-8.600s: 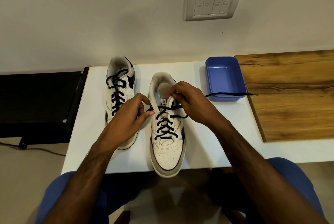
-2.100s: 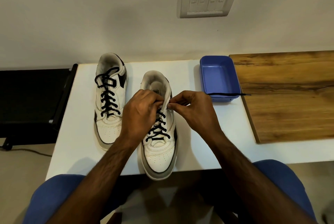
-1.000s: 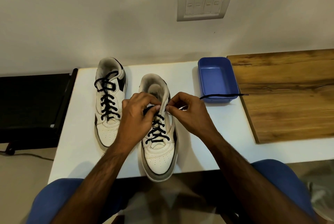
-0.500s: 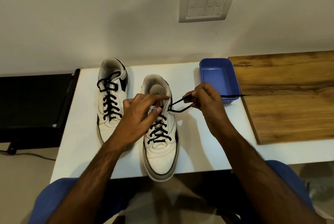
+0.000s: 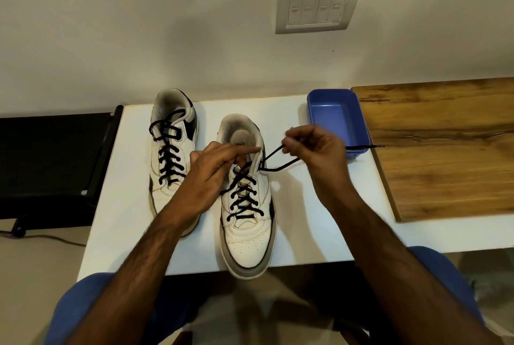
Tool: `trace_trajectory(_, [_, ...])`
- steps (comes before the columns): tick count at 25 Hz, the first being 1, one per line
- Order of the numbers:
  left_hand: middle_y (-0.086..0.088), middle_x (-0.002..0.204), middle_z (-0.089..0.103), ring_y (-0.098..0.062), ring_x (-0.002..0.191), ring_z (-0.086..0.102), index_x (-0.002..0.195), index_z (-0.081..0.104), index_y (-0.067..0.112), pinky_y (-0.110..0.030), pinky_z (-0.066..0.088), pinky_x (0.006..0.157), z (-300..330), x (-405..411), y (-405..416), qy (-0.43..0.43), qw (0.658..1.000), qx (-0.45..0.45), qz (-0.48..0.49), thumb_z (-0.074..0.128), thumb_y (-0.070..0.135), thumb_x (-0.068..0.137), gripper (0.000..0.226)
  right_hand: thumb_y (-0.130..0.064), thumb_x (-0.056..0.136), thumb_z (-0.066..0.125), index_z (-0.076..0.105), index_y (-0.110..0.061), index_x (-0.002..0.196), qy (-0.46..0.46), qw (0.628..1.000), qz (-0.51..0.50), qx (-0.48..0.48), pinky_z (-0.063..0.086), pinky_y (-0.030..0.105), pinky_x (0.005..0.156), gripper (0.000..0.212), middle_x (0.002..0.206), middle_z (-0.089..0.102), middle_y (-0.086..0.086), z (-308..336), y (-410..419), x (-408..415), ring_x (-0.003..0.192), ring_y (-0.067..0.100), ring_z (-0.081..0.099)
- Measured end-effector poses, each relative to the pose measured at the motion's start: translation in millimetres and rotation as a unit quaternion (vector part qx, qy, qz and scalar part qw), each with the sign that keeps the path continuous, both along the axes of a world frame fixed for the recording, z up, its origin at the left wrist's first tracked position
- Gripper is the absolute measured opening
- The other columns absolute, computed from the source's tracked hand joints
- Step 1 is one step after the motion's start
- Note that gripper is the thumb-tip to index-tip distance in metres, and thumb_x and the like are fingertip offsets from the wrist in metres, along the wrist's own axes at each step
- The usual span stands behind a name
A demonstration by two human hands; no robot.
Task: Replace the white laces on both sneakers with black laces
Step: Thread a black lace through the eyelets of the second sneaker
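**Lace pulled out through a top hole**

A moment ago both hands were close together at the top of the near shoe [image 5: 247,200]. Now the right hand [image 5: 314,150] has moved away to the side, and a loop of black lace [image 5: 278,161] stretches from the shoe's top hole out to its fingers. This looks like the lace being pulled through one of the last holes, so the near shoe is almost done. The far shoe [image 5: 172,155] already has black laces all the way up.

The right hand is lifted a little above the table [image 5: 306,219], with its fingers curled and pinching the lace. The lace tip pokes out past the hand, across the edge of the blue tray [image 5: 358,125]. The left hand [image 5: 214,177] stays on the shoe, on the other side of the loop. Its fingers are curled at the tongue, holding the shoe's top steady, with the first finger pointing toward the pinch.
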State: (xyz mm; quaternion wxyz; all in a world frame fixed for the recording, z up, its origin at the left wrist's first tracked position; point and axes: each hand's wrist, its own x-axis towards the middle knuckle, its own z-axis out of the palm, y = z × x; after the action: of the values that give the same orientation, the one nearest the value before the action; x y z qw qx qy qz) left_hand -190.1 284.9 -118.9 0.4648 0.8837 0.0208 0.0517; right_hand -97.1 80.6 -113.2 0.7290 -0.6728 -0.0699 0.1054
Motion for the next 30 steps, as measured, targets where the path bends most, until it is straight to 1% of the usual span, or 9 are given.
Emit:
trace_trajectory(3, [0.019, 0.122, 0.065, -0.007, 0.118, 0.05, 0.131, 0.065, 0.038, -0.062, 0.029, 0.103, -1, 0, 1, 0.0, 1.0, -0.012, -0.005, 0.035, 0.014, 0.103, 0.047, -0.003, 0.092, 0.068, 0.07, -0.009, 0.104, 0.002, 0.997, -0.077, 0.031, 0.058, 0.028, 0.081, 0.013, 0.091, 0.075, 0.006, 0, -12, 7, 0.084, 0.018, 0.073])
trace_trajectory(6, [0.016, 0.125, 0.066, -0.008, 0.119, 0.051, 0.132, 0.065, 0.038, -0.064, 0.033, 0.101, -4, 1, 2, -0.004, 1.0, -0.004, -0.007, 0.035, 0.016, 0.105, 0.045, -0.017, 0.091, 0.072, 0.073, -0.014, 0.106, -0.027, 0.996, 0.025, -0.082, 0.057, 0.027, 0.081, 0.015, 0.096, 0.075, 0.0, -2, -5, -1, 0.09, 0.013, 0.072])
trace_trajectory(8, [0.017, 0.125, 0.065, -0.008, 0.12, 0.05, 0.131, 0.065, 0.038, -0.063, 0.033, 0.101, -4, 1, 3, 0.002, 1.0, -0.002, -0.006, 0.035, 0.018, 0.105, 0.044, -0.028, 0.085, 0.079, 0.074, -0.022, 0.105, -0.067, 0.976, 0.101, -0.183, 0.055, 0.018, 0.077, 0.021, 0.096, 0.073, -0.01, -3, 4, -7, 0.092, 0.006, 0.068])
trace_trajectory(11, [0.018, 0.125, 0.065, -0.008, 0.121, 0.05, 0.131, 0.065, 0.036, -0.062, 0.032, 0.103, -4, 2, 1, 0.001, 1.0, -0.003, -0.005, 0.036, 0.019, 0.105, 0.043, -0.034, 0.079, 0.085, 0.073, -0.026, 0.097, -0.116, 0.951, 0.12, -0.259, 0.048, 0.01, 0.07, 0.023, 0.092, 0.07, -0.017, -6, 8, -11, 0.091, 0.002, 0.063])
trace_trajectory(18, [0.017, 0.127, 0.065, -0.008, 0.12, 0.051, 0.13, 0.065, 0.038, -0.061, 0.029, 0.104, -4, 3, 2, -0.007, 1.0, 0.009, -0.004, 0.037, 0.014, 0.105, 0.045, -0.022, 0.087, 0.077, 0.074, -0.021, 0.088, -0.086, 0.959, 0.118, -0.244, 0.047, 0.011, 0.069, 0.003, 0.082, 0.072, -0.013, -4, 4, -6, 0.084, 0.0, 0.066])
trace_trajectory(22, [0.018, 0.123, 0.066, -0.007, 0.117, 0.051, 0.13, 0.066, 0.038, -0.059, 0.029, 0.104, -3, 3, 0, -0.003, 1.0, -0.005, 0.003, 0.035, 0.011, 0.103, 0.049, -0.014, 0.098, 0.062, 0.068, -0.014, 0.098, 0.011, 0.998, -0.001, -0.059, 0.055, 0.024, 0.079, 0.005, 0.091, 0.074, -0.001, -1, -10, 5, 0.09, 0.014, 0.07])
trace_trajectory(24, [0.021, 0.12, 0.064, -0.009, 0.118, 0.051, 0.129, 0.067, 0.036, -0.06, 0.031, 0.103, -3, 2, 0, -0.002, 1.0, -0.016, 0.007, 0.035, 0.013, 0.103, 0.047, -0.016, 0.1, 0.06, 0.066, -0.012, 0.104, 0.033, 0.999, -0.012, -0.024, 0.056, 0.026, 0.079, 0.009, 0.094, 0.074, -0.001, 0, -7, 2, 0.09, 0.015, 0.071])
trace_trajectory(28, [0.033, 0.114, 0.06, -0.009, 0.117, 0.052, 0.128, 0.068, 0.035, -0.062, 0.034, 0.102, -2, 1, 1, -0.001, 1.0, -0.022, 0.006, 0.036, 0.017, 0.103, 0.044, -0.029, 0.086, 0.078, 0.068, -0.023, 0.1, -0.04, 0.981, 0.102, -0.16, 0.059, 0.027, 0.078, 0.018, 0.093, 0.073, -0.009, -3, 8, -9, 0.088, 0.009, 0.07])
trace_trajectory(30, [0.033, 0.114, 0.06, -0.01, 0.118, 0.052, 0.128, 0.068, 0.036, -0.064, 0.035, 0.101, -1, 2, 0, -0.005, 1.0, -0.024, 0.003, 0.037, 0.018, 0.103, 0.043, -0.029, 0.084, 0.08, 0.069, -0.021, 0.096, -0.067, 0.973, 0.104, -0.197, 0.06, 0.032, 0.079, 0.018, 0.087, 0.072, -0.009, -7, 14, -14, 0.087, 0.01, 0.069])
